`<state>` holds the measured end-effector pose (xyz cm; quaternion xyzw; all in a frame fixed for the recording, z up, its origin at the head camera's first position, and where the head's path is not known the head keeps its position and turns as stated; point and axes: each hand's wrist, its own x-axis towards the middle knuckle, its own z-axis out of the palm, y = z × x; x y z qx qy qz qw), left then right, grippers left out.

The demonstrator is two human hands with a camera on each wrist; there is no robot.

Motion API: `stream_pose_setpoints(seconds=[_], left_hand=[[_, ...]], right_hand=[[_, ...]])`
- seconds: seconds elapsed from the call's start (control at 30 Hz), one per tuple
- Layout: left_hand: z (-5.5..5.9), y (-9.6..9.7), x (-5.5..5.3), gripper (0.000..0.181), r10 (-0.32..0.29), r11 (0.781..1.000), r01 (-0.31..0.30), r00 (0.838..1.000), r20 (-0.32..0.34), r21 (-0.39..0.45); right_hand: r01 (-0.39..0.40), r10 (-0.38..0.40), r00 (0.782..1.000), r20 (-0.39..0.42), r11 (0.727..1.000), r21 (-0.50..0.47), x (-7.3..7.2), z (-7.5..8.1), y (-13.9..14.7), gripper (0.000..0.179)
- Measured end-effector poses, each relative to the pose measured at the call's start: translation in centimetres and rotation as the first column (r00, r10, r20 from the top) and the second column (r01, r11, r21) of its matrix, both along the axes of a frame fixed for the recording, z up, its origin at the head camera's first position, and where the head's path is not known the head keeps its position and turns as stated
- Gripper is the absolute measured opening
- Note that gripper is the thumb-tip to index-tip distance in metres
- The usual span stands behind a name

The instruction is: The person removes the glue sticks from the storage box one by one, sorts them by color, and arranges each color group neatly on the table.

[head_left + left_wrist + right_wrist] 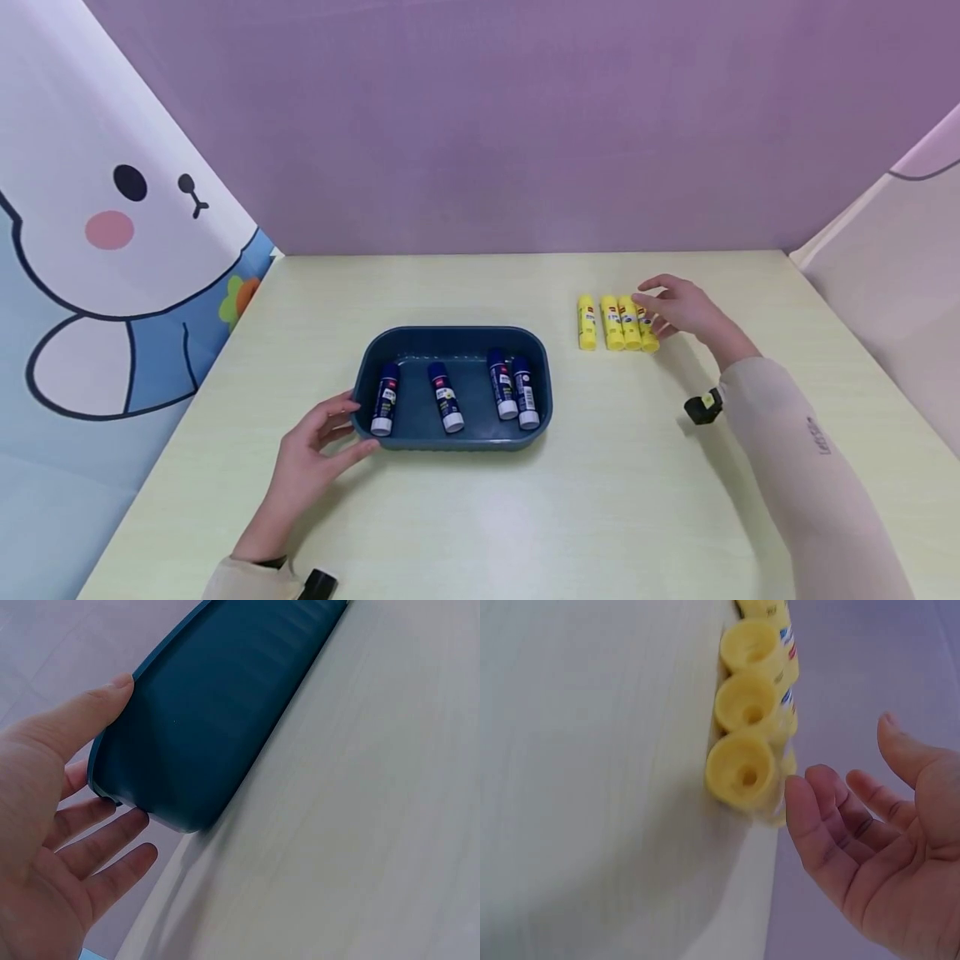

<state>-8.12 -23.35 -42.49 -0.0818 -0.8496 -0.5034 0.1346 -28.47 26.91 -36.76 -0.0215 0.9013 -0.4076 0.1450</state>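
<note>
My left hand [315, 446] holds the left front corner of a dark blue tray [450, 444], thumb on the front side and fingers at the left end; the left wrist view shows the thumb [94, 709] at the rim. Inside the tray lie several navy glue sticks [446, 396] with white ends. To its right, several yellow glue sticks [612, 323] lie side by side on the table, the leftmost slightly apart. My right hand [678, 308] hovers at the right end of this row, partly covering the rightmost yellow stick [742, 772], with its fingers loosely bent and nothing gripped.
The pale wooden table [600, 517] meets a purple backdrop [525, 125] at its far edge. A cartoon-printed cloth [112, 292] hangs along the left, a pale panel [900, 275] along the right. A small black device [703, 407] sits at the right wrist.
</note>
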Motion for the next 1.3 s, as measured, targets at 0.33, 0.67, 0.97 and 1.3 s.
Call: stream_pose_setpoints(seconds=[0.33,0.67,0.97,1.3], left_hand=[[0.1,0.1,0.0,0.052,0.006,1.0,-0.006,1.0,0.005,-0.013],[-0.1,0.1,-0.2,0.052,0.001,1.0,-0.001,1.0,-0.004,-0.011],[-0.1,0.1,-0.2,0.052,0.001,1.0,-0.001,1.0,-0.014,-0.016],[-0.4,-0.2,-0.3,0.051,0.006,1.0,-0.006,1.0,0.012,-0.023]], right_hand=[[-0.093,0.094,0.995,-0.028,0.995,0.024,1.5,1.2,-3.1,0.043],[-0.169,0.171,0.984,-0.041,0.985,0.041,2.3,1.5,-4.9,0.038],[-0.236,0.238,0.967,-0.087,0.971,0.031,3.2,1.5,-6.3,0.032],[-0.326,0.325,0.935,-0.143,0.945,0.014,4.5,1.9,-8.3,0.026]])
